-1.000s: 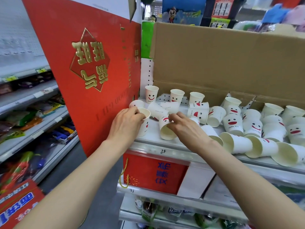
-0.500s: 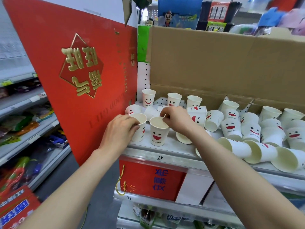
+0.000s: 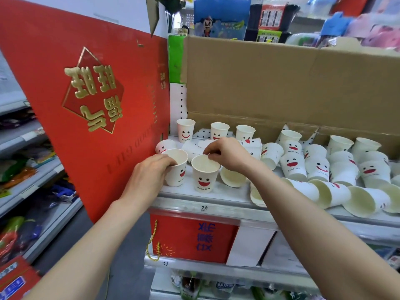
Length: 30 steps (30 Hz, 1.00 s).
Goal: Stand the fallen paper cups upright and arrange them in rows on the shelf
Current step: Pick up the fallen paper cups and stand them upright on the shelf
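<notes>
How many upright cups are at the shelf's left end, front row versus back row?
Front row: 2, left front cup in the left hand, right front cup in the right hand
Back row: 3, back cups
Total: 5

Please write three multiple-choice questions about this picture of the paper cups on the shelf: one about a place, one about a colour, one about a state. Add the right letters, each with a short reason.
1. Where on the shelf stands the paper cup that the left hand grips?
A. right end
B. left end, beside the red gift box
C. middle of the back row

2. The right hand pinches the rim of a second cup. What colour is its printed mouth?
A. blue
B. green
C. red

3. How does the second cup stand?
A. upright
B. on its side
C. upside down

Answers: 1 B, the red box is right next to it; 2 C, a red mouth sits under two dark eyes; 3 A, its open rim faces up.
</notes>
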### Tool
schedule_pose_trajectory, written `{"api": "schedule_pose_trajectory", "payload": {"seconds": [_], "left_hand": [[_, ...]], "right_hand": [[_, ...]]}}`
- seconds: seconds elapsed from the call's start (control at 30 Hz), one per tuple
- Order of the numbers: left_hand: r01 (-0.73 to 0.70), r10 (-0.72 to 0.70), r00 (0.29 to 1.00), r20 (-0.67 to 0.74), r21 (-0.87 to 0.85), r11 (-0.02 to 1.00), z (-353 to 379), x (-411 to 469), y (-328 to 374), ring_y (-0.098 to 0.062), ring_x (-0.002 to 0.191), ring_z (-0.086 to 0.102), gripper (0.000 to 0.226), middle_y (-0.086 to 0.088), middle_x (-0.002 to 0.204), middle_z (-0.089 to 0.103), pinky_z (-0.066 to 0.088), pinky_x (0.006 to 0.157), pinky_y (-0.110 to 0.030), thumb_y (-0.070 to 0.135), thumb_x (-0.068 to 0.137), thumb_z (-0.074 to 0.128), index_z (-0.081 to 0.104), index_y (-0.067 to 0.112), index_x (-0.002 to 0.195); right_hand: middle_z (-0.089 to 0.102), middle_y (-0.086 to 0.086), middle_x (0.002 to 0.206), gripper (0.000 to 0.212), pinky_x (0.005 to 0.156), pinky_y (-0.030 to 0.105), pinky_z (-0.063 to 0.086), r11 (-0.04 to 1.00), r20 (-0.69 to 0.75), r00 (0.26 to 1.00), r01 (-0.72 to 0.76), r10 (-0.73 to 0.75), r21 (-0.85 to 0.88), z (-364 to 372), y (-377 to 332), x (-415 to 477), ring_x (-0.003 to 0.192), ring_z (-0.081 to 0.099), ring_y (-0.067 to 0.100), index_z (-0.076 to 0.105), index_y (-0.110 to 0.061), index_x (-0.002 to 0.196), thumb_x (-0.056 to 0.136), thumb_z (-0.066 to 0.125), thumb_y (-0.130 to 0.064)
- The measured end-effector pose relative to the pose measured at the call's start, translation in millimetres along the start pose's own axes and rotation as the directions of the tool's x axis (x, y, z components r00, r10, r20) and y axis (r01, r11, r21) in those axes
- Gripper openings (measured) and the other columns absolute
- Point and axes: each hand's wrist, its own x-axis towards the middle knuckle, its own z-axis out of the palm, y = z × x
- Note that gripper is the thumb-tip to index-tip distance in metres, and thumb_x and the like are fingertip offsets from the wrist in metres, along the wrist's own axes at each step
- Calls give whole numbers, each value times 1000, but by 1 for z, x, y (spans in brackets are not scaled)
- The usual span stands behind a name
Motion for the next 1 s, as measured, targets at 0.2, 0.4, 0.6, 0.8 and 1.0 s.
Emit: {"api": "schedule_pose_trajectory", "payload": {"seconds": [0.2,0.4,0.6,0.8,1.0], "left_hand": [[-29,23,997,79,83,996,5,8,3,-28,119,52,39,-7,112,66,32,104,-30,10,76,66,64,10,114],[-22,13,993,120,75,997,6,22,17,-26,94,57,10,-4,90,69,45,77,-37,21,86,66,69,15,93],[-2,-11,991,134,92,996,-6,15,7,-26,90,56,8,-4,88,69,42,71,-35,19,86,64,70,15,91],[-5,-7,989,147,81,997,-11,13,2,-25,93,55,10,-4,92,69,39,76,-33,18,87,63,68,14,94],[-94,94,996,7,10,996,-15,7,16,-23,105,54,29,-1,105,65,41,89,-29,16,82,70,67,14,111]], "right_hand": [[72,-4,104,21,76,25,43,998,-128,992,32,-24,59,-8,-7,-10,91,62,12,73,-18,106,94,56,-19],[70,-14,94,21,82,29,43,991,-26,991,133,-133,-29,-1,-4,-37,100,47,10,74,-30,95,84,66,-47],[68,-6,99,20,88,32,45,986,-5,989,149,-150,-80,9,-5,-39,106,49,13,73,-21,106,87,69,-28],[69,-6,99,21,88,33,46,985,-16,986,165,-166,-50,14,-5,-37,105,49,12,73,-22,106,87,70,-27],[67,-21,91,19,77,20,40,987,-261,965,74,-35,143,-25,14,-52,98,49,7,73,-27,106,88,69,-24]]}}
